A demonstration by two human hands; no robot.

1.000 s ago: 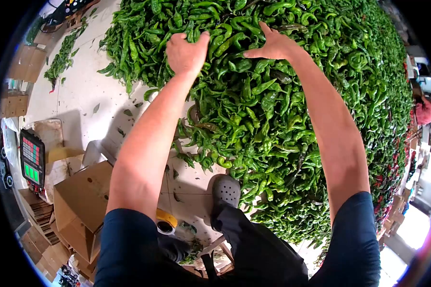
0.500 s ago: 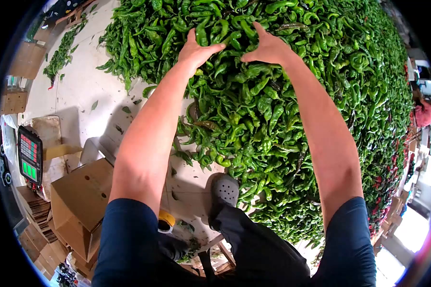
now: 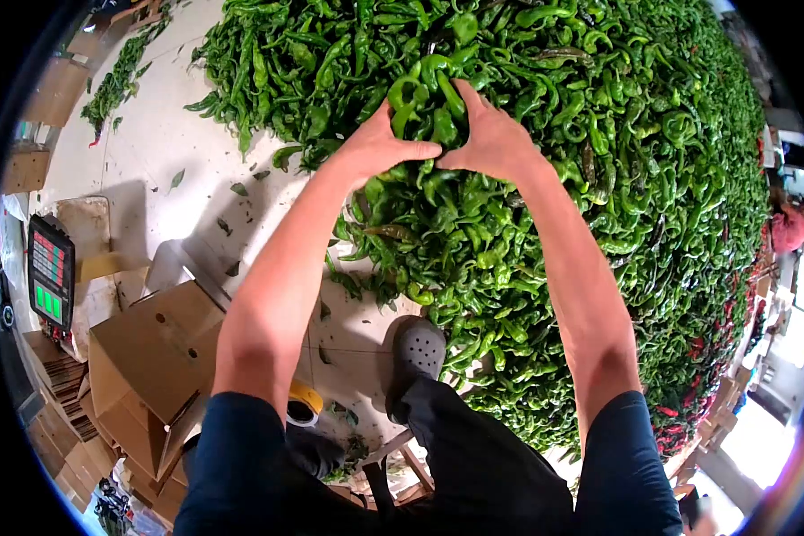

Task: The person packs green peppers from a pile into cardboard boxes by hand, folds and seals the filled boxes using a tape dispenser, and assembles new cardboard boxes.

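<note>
A huge heap of long green peppers spreads from the centre to the right. At its near upper part, my left hand and my right hand cup a clump of green peppers from both sides. My thumbs almost meet on the near side of the clump. The other fingertips are partly hidden among the peppers.
An open cardboard box stands at lower left, beside a scale display with lit green digits. Loose leaves lie on the pale floor. A yellow tape roll is near my grey clog. Red peppers show at the right edge.
Both hands have drawn closer together and slightly towards me. They have closed in on a clump of peppers, which now bunches up between them.
</note>
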